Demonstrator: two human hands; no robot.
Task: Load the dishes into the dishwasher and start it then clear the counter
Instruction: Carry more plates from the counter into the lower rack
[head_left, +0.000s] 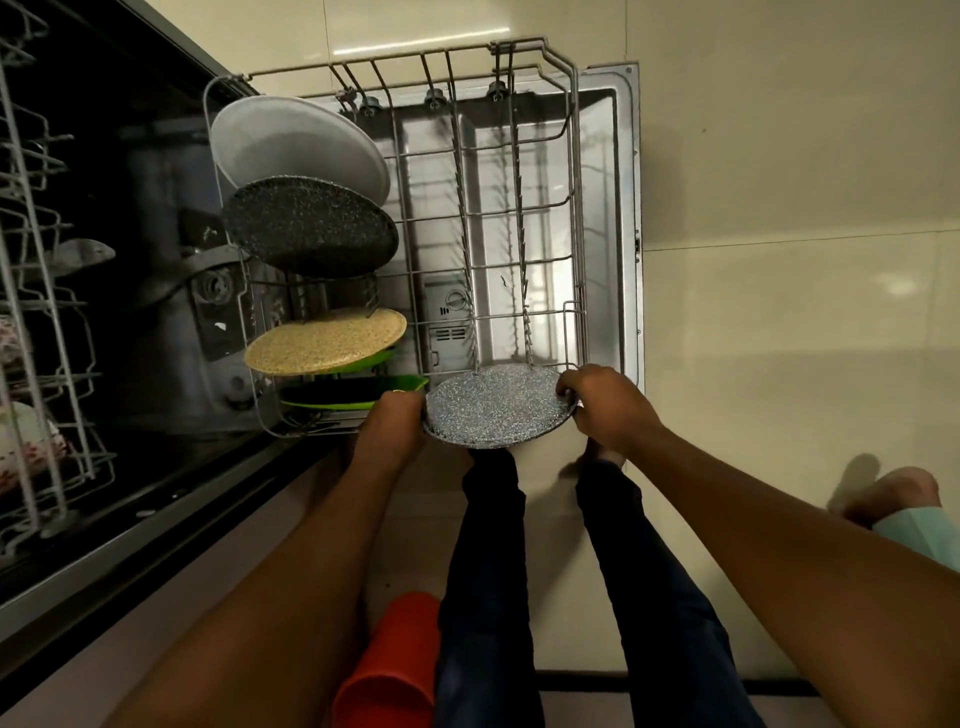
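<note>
A round grey speckled plate, glittery and shallow, is at the near edge of the lower rack. The left grip and right grip clasp its opposite rims. The left fingertips are out of sight. The green plates just beside it are half covered.

glossy cream floor tiles; bright glare, perhaps overhead lighting.

Both hands — the left hand and the right hand — hold a speckled grey plate by its edges at the near end of the pulled-out lower rack, where white, dark speckled, beige and green plates stand along its left side.
</note>
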